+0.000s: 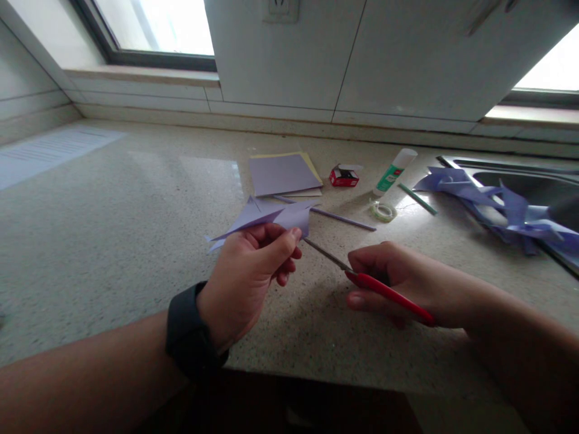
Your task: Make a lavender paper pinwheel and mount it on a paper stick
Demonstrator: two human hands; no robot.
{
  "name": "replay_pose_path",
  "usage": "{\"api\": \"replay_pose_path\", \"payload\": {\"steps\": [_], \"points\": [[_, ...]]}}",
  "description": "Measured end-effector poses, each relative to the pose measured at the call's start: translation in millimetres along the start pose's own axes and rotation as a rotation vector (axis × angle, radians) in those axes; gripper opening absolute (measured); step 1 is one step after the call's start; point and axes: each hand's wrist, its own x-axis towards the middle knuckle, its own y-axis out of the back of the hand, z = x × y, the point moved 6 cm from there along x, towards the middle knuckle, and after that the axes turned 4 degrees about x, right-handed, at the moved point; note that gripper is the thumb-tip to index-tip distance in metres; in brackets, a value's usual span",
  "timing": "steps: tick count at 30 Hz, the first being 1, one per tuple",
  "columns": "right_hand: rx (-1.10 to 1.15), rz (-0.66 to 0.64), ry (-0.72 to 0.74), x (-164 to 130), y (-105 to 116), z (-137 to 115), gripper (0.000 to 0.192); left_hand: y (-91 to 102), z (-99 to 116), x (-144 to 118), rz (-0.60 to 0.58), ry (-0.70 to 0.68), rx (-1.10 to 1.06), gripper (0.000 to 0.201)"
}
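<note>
My left hand (262, 259), with a dark band on its wrist, pinches a purple sheet of paper (266, 216) that has cut, folded flaps. In my right hand (402, 283) is a pair of scissors (384, 292) with red handles. The blades point left and their tips reach the paper's edge beside my left fingertips; the very tips are partly hidden there. Just beyond the paper lies a thin purple stick (344, 219). Behind it is a stack of purple and yellow paper squares (284, 173).
A small red box (344, 176) stands open near a glue stick (394, 172) and a roll of tape (383, 211). A green strip (417, 199) lies right of them. Purple paper pinwheels (511, 208) rest at the sink's edge (456, 163). Printed sheets (54, 150) lie far left.
</note>
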Motion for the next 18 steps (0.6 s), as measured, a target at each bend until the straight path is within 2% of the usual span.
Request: {"api": "replay_pose_path", "payload": {"steps": [12, 18], "points": [[-0.032, 0.022, 0.018, -1.8, 0.3, -0.9, 0.044, 0.5, -0.9, -0.8, -0.004, -0.004, -0.006, 0.023], [-0.084, 0.075, 0.004, -0.1, 1.3, -3.4, 0.045, 0.4, -1.1, 0.3, -0.009, -0.009, 0.004, 0.023]]}}
